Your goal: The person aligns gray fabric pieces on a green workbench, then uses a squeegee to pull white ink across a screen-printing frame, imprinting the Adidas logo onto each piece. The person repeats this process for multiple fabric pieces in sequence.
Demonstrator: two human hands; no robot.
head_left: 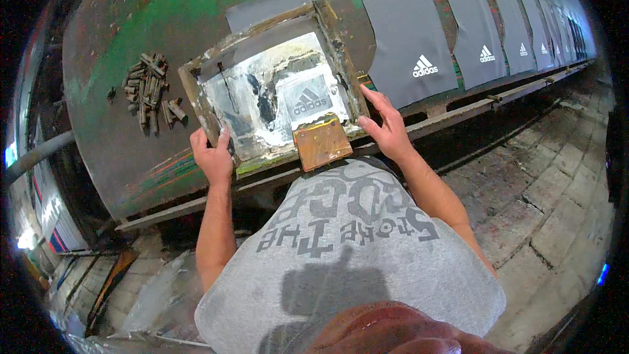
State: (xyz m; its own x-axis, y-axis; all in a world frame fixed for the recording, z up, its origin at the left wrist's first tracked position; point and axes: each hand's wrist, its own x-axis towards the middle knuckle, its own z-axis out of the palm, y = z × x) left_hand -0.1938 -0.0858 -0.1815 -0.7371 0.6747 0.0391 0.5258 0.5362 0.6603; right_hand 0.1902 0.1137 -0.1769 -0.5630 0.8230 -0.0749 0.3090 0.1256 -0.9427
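A worn wooden screen-printing frame (255, 30) lies on the long table in front of me, its mesh smeared with white ink around a small logo window. My left hand (214, 158) grips its near left corner, thumb on top and fingers along the outer side. At the near right corner, my right hand (389, 130) holds the frame's edge between thumb and fingers. A wooden squeegee (323, 145) with ink-stained edges rests inside the near rim, just below the logo. Beyond the frame's far rim, part of a grey fabric panel (272, 8) sticks out from underneath.
To the right, several grey fabric panels (409, 33) with white printed logos lie in a row along the table (124, 177). A pile of short brown stick-like pieces (147, 88) sits left of the frame. A rail (452, 113) runs along the table's near edge, above a paved floor (544, 223).
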